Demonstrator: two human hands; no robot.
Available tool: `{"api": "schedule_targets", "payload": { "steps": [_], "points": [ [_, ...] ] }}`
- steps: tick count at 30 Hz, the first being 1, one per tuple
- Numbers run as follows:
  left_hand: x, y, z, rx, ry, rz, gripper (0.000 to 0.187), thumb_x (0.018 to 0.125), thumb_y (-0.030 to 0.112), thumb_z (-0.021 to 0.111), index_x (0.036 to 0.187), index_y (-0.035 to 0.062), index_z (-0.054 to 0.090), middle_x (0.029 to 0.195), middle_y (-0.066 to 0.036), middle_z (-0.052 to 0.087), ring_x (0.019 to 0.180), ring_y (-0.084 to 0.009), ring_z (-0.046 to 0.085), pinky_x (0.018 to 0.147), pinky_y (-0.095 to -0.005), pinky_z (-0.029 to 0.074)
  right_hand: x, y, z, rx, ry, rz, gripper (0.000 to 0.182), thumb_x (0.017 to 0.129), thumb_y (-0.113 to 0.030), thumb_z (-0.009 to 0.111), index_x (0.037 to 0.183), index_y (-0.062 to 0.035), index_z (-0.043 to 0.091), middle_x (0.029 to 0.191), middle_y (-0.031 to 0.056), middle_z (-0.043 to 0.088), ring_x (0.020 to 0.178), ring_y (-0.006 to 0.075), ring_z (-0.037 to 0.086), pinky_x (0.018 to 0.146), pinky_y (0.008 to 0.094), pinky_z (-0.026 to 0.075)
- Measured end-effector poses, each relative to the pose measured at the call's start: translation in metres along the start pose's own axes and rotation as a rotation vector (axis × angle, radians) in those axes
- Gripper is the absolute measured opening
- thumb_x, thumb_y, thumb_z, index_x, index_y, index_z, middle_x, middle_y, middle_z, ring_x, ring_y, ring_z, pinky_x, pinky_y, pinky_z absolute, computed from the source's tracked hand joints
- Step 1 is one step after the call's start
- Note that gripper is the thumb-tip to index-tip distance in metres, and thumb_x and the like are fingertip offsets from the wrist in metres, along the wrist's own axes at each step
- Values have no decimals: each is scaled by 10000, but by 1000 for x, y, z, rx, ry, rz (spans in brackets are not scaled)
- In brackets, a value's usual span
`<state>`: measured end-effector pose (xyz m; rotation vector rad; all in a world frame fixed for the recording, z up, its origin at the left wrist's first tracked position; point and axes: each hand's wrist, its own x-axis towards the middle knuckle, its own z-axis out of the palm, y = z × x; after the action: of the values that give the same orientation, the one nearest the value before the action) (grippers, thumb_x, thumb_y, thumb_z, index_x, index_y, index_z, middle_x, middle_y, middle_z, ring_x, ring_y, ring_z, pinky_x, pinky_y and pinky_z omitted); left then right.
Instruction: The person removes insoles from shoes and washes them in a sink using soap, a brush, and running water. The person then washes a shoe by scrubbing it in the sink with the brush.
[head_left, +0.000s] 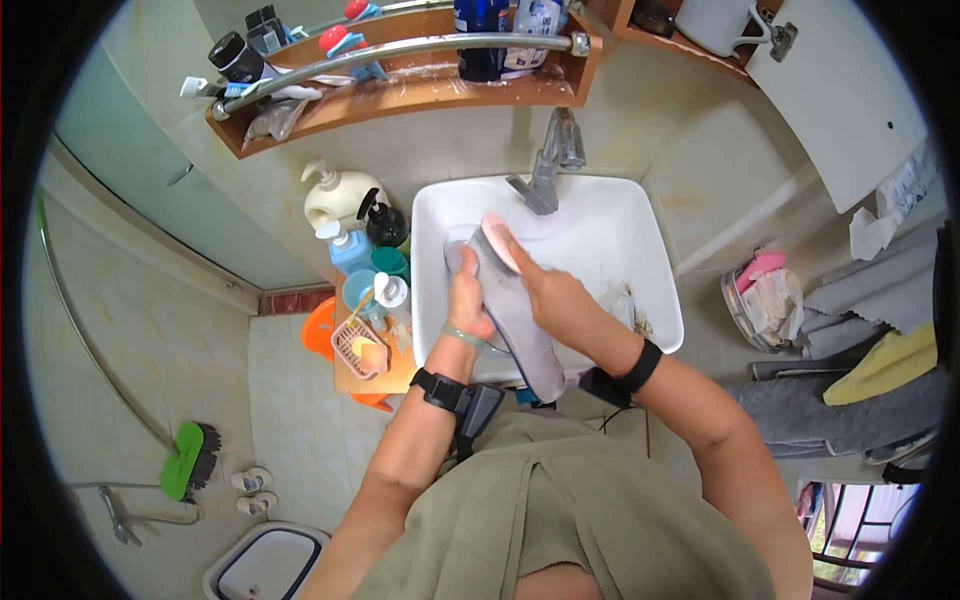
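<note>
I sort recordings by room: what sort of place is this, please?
Probably a bathroom: a white washbasin with a tap, pump bottles beside it, and a shelf of toiletries above.

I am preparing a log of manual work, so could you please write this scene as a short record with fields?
Left grip: holds the grey insole, fingers mostly hidden
Right grip: holds a pink tool, probably a brush, at the insole's far part
Insole position: slanted above the white sink, near end toward the body
Behind sink: metal faucet
Left of sink: cream pump bottle, pink basket
Above: wooden shelf
</note>
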<state>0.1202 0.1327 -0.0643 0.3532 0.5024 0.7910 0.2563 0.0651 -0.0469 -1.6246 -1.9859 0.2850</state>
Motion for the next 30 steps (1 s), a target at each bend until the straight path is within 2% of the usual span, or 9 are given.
{"api": "schedule_targets", "payload": {
  "steps": [3, 5, 6, 8, 14, 16, 23, 28, 30],
  "points": [
    [-5, 15, 1, -97, -108, 1, 585, 963, 529, 307, 1271, 57, 466, 1206, -108, 555, 1076, -263, 557, 961, -404, 431, -15, -20, -15, 0, -159, 138, 698, 750, 33, 477, 1412, -59, 276, 651, 274, 564, 585, 441, 568, 551, 518, 458],
    [-12, 8, 13, -36, 8, -2, 593, 963, 532, 299, 1277, 56, 461, 1206, -111, 554, 1077, -267, 556, 957, -408, 434, -15, -20, -12, -6, -214, 207, 703, 746, 35, 481, 1412, -62, 277, 647, 274, 561, 589, 442, 569, 555, 514, 460],
    [-16, 5, 19, 33, 114, -9, 602, 963, 536, 292, 1283, 54, 456, 1206, -115, 553, 1079, -270, 556, 954, -412, 437, -4, -16, -12, -5, -134, 156, 705, 749, 30, 479, 1416, -70, 273, 649, 278, 563, 593, 442, 572, 555, 515, 462],
    [-11, 1, 10, 45, 87, 38, 607, 960, 542, 296, 1284, 53, 451, 1201, -119, 556, 1071, -273, 559, 941, -418, 447, 1, -12, -14, -12, -48, 102, 708, 751, 25, 477, 1419, -78, 270, 650, 282, 564, 598, 443, 576, 556, 516, 463],
    [-8, 14, 4, -7, 46, -6, 590, 956, 537, 327, 1255, 47, 464, 1184, -119, 566, 1053, -273, 569, 916, -428, 464, -14, -19, -19, -6, -236, 209, 662, 763, 16, 465, 1401, -68, 308, 679, 281, 573, 623, 441, 583, 562, 516, 466],
    [-2, 8, 2, 1, 41, -21, 592, 957, 530, 331, 1268, 41, 453, 1191, -132, 561, 1079, -285, 558, 928, -432, 460, -4, -8, -11, -6, -100, 131, 640, 782, 10, 455, 1400, -69, 312, 718, 290, 574, 637, 447, 585, 564, 518, 466],
    [5, 17, -5, 16, -37, 16, 610, 950, 550, 328, 1265, 46, 464, 1180, -134, 567, 1080, -268, 558, 940, -405, 451, -13, -36, -20, -73, -234, 234, 636, 780, 12, 450, 1395, -71, 310, 716, 285, 570, 635, 450, 589, 570, 515, 478],
    [-2, 3, 11, 71, 50, -42, 592, 961, 539, 305, 1260, 55, 468, 1184, -136, 564, 1054, -264, 574, 932, -397, 456, 16, -17, -20, -84, -90, 133, 677, 778, 0, 473, 1418, -89, 270, 718, 279, 568, 612, 453, 584, 547, 514, 475],
    [-3, 9, 8, 50, 62, -49, 586, 962, 536, 305, 1259, 58, 468, 1184, -133, 563, 1044, -259, 578, 925, -395, 460, 2, -24, -19, -75, -151, 164, 686, 775, 1, 477, 1420, -86, 261, 714, 280, 568, 611, 451, 583, 544, 512, 472]
  ]
}}
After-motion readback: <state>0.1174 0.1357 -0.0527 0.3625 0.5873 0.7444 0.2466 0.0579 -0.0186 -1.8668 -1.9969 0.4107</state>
